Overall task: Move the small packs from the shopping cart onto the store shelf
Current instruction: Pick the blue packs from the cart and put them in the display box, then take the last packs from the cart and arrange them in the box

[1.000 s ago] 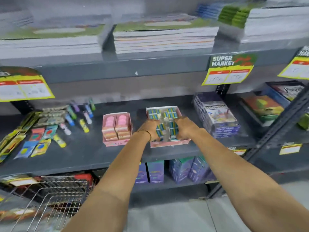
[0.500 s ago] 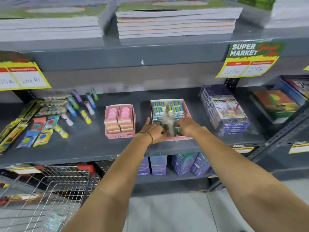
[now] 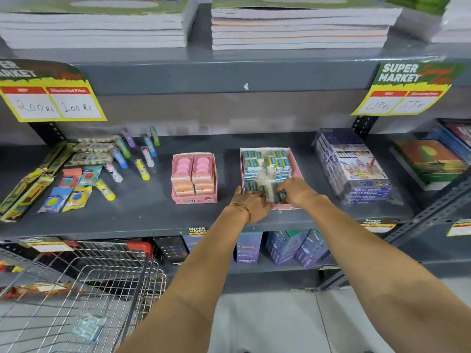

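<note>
Both hands meet at the front of the pink tray (image 3: pixel 295 159) on the grey shelf (image 3: pixel 142 215). The left hand (image 3: pixel 251 202) lies at the tray's front left corner, fingers bent onto the plastic-wrapped small packs (image 3: pixel 265 166) inside; the right hand (image 3: pixel 295 191) pinches the wrap. Left of the tray stands an eraser box (image 3: pixel 194 178). Below and left of the tray, the shopping cart (image 3: pixel 107 281) holds 1 more pack (image 3: pixel 89 327).

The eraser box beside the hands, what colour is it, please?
Pink, seen in the head view: eraser box.
</note>
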Demonstrator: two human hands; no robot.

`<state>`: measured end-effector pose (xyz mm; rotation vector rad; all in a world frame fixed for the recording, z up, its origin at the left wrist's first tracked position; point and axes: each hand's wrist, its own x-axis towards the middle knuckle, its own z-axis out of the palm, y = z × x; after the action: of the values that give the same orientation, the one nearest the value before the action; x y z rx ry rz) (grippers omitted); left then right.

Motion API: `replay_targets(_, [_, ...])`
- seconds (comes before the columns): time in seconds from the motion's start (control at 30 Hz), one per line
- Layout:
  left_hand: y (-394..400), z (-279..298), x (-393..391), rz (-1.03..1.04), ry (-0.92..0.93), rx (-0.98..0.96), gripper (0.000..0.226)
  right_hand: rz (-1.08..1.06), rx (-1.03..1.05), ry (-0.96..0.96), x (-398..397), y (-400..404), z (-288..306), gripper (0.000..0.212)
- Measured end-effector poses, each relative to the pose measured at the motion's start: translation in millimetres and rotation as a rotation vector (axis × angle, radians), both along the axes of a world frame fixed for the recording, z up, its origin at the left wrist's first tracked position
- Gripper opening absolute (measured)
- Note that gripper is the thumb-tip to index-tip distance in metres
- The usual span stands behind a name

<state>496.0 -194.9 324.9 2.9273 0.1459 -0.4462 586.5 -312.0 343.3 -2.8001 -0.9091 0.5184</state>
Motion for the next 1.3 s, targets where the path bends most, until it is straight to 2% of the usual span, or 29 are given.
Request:
replay_targets(0.13, [2, -3, 2, 0.008, 0.010, -0.026, 0.048, 0.033, -0.034, 0.036, 0, -1, 5, 0.034])
replay_targets(0.23, [3, -8, 1, 0.028, -0.021, -0.051, 0.057, 0.038, -0.044, 0.016, -4, -1, 7, 0.036])
replay_targets(0.4, [20, -11, -35, 0.206, -0.423, 0.003, 0.064, 0.043, 0.203, -0.291, -35, 29, 18, 0.042])
replay_targets(0.53, [62, -8, -98, 0.404, -0.576, 0.031, 0.065, 0.206, 0.396, -0.394, -87, 81, 18, 0.039])
replay_targets(0.63, [110, -11, -179, 0.597, -0.652, 0.172, 0.066, 0.422, 0.488, -0.411, -144, 134, 10, 0.037])
replay_targets(0.8, [179, -33, -323, 0.915, -0.467, 0.225, 0.063, 0.713, 0.448, -0.293, -239, 222, -18, 0.039])
replay_targets(0.97, [212, -88, -444, 1.144, -0.245, 0.201, 0.059, 0.935, 0.355, -0.138, -326, 283, -76, 0.038])
replay_targets(1.13, [215, -160, -497, 1.258, -0.045, 0.080, 0.062, 1.057, 0.107, -0.041, -375, 321, -157, 0.042])
replay_targets(1.3, [218, -240, -509, 1.278, 0.181, -0.128, 0.082, 1.185, -0.108, 0.017, -411, 355, -242, 0.045])
